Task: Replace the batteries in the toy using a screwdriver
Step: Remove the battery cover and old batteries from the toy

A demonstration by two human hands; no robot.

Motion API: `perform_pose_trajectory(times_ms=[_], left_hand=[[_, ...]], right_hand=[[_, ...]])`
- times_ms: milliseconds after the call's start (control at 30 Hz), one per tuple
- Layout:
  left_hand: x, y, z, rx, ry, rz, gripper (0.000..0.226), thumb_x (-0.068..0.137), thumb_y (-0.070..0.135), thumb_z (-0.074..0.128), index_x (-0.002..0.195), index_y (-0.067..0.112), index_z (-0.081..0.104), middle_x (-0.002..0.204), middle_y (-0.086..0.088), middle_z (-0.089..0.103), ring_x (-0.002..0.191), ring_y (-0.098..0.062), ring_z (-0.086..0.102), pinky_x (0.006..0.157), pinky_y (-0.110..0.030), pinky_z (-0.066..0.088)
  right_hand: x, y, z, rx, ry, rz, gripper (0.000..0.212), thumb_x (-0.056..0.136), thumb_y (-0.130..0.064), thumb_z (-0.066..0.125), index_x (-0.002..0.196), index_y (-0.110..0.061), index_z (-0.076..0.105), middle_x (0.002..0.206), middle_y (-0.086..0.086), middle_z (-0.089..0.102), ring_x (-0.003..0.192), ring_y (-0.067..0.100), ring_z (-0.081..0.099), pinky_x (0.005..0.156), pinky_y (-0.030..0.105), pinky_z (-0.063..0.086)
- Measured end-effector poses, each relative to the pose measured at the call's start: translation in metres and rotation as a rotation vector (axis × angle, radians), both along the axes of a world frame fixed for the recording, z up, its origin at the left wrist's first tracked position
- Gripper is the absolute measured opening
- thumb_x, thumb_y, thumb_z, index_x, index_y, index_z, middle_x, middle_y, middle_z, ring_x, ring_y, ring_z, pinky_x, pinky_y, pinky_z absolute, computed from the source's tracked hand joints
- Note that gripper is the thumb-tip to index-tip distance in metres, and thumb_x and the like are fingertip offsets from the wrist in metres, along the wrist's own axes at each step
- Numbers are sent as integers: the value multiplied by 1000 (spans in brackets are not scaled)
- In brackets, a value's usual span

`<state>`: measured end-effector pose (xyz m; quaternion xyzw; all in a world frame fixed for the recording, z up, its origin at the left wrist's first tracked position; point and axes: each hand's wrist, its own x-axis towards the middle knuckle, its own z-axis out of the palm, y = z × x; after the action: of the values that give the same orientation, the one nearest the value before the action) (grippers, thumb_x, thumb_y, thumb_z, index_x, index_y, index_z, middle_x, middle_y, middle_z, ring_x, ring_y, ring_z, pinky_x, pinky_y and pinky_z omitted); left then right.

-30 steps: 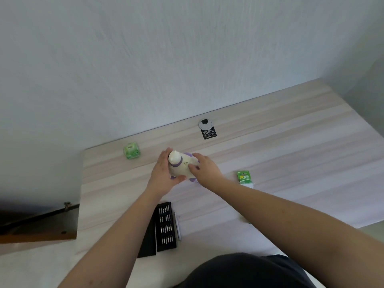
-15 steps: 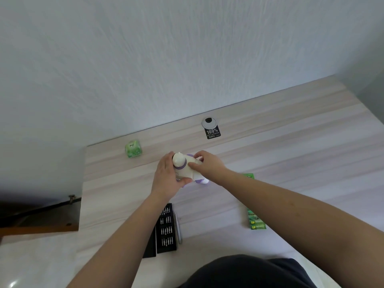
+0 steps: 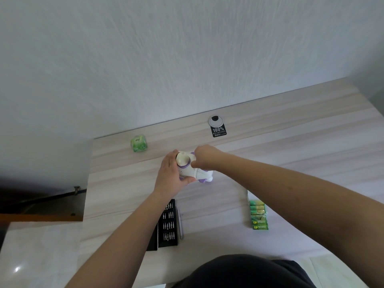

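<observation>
Both hands grasp a white-and-purple toy (image 3: pixel 192 170) on the table (image 3: pixel 291 154): left hand (image 3: pixel 170 175) wrapped around it, right hand (image 3: pixel 204 157) apparently pinching its far side.

A single head-worn wide-angle camera is providing the only view, so no second view is sharing the scene. It is looking forward and steeply down from above the person's torso at the tabletop (image 3: pixel 291 154), which is occupying the middle and lower right of the frame. A white wall (image 3: pixel 166 59) is filling the upper half. Both forearms are entering from the bottom edge, reaching toward frame centre at arm's length.
</observation>
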<state>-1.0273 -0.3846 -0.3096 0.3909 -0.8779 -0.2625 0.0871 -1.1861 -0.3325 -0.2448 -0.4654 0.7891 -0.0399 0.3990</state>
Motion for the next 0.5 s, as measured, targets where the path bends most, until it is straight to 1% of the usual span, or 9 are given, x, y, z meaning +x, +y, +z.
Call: perform_pose_trajectory(times_ms=[33, 100, 167, 200, 267, 367, 433, 467, 500], left_hand=[[0, 0, 0, 4, 3, 0, 106, 57, 33, 91, 142, 2, 34, 142, -11, 40, 131, -28, 39, 109, -36, 34], [-1, 0, 0, 14, 10, 3, 105, 58, 31, 91, 142, 3, 34, 143, -11, 39, 132, -28, 38, 109, -33, 32], [-1, 1, 0, 23, 14, 8, 104, 59, 31, 90, 142, 5, 33, 142, -9, 39, 131, -26, 38, 107, -30, 31], [-1, 1, 0, 22, 14, 9, 105, 59, 31, 90, 142, 5, 33, 142, -9, 39, 131, -25, 38, 107, -29, 31], [0, 1, 1, 18, 8, 8, 106, 59, 35, 90, 143, 5, 33, 142, -8, 40, 131, -25, 38, 109, -33, 33], [-1, 2, 2, 23, 6, 14, 107, 60, 37, 89, 144, 5, 32, 143, -9, 40, 132, -24, 37, 111, -35, 32], [-1, 3, 2, 22, 13, 15, 106, 59, 36, 90, 143, 4, 33, 142, -10, 40, 132, -25, 37, 111, -35, 31], [-1, 4, 2, 19, 12, 11, 106, 60, 36, 89, 143, 4, 33, 141, -10, 40, 132, -25, 38, 111, -33, 31], [-1, 4, 3, 14, 9, 6, 105, 60, 36, 89, 142, 4, 33, 140, -10, 40, 130, -25, 39, 110, -32, 31]], right_hand=[[3, 0, 2, 2, 7, -1, 23, 84, -19, 53, 63, -12, 46, 59, 2, 49, 56, 19, 45, 47, 27, 32], [10, -2, 4, 29, 26, -7, 11, 88, -18, 51, 82, -10, 56, 67, 1, 49, 66, 22, 50, 48, 27, 33], [15, -6, 2, 100, 23, -24, 20, 88, -14, 51, 104, -8, 61, 75, 2, 55, 73, 24, 55, 48, 26, 36], [19, -7, 4, 145, 3, -48, 23, 87, -12, 52, 109, -8, 60, 82, 4, 58, 73, 25, 57, 50, 25, 41], [23, -7, 10, 211, -87, -103, 23, 86, -7, 52, 108, -7, 58, 90, 10, 59, 66, 26, 58, 56, 26, 49], [29, -9, 12, 216, -113, -180, 30, 88, -9, 46, 117, -7, 56, 84, 12, 58, 58, 25, 56, 49, 29, 43], [32, -14, 6, 233, -70, -204, 31, 88, -13, 52, 118, -10, 57, 82, 9, 60, 70, 26, 65, 52, 28, 45], [34, -13, 7, 244, -33, -173, 28, 89, -14, 56, 116, -10, 58, 88, 7, 63, 81, 23, 67, 58, 27, 46], [35, -12, 9, 253, -5, -154, 21, 89, -15, 57, 109, -10, 59, 93, 3, 65, 89, 19, 67, 66, 27, 46]])
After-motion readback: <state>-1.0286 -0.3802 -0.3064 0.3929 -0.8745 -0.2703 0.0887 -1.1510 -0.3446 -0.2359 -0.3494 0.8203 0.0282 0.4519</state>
